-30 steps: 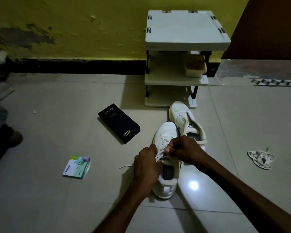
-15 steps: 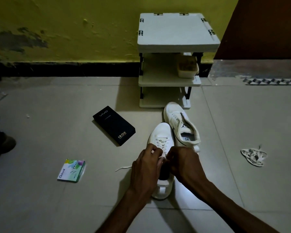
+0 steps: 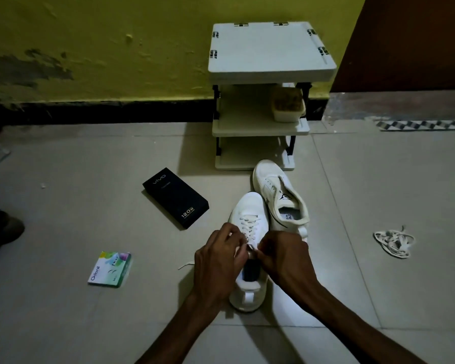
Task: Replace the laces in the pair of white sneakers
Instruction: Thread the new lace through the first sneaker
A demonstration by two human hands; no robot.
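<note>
A white sneaker (image 3: 250, 214) stands on the floor in front of me, toe pointing away, with a white lace (image 3: 250, 227) criss-crossed through its lower eyelets. My left hand (image 3: 218, 261) and my right hand (image 3: 284, 258) meet over its tongue, each pinching a part of the lace near the upper eyelets. One loose lace end (image 3: 185, 265) trails out to the left of my left hand. The second white sneaker (image 3: 279, 193) lies just behind and to the right, without a lace. A bundle of loose white laces (image 3: 393, 244) lies on the tiles at the right.
A black phone box (image 3: 175, 197) lies left of the sneakers and a small green carton (image 3: 110, 269) nearer left. A white three-tier rack (image 3: 268, 95) with a tub (image 3: 286, 107) stands against the yellow wall. A dark shoe (image 3: 3, 229) is at the left edge.
Both hands have dropped lower onto the sneaker and drawn closer together over the tongue. The camera has shifted slightly, so the scene sits further left.
</note>
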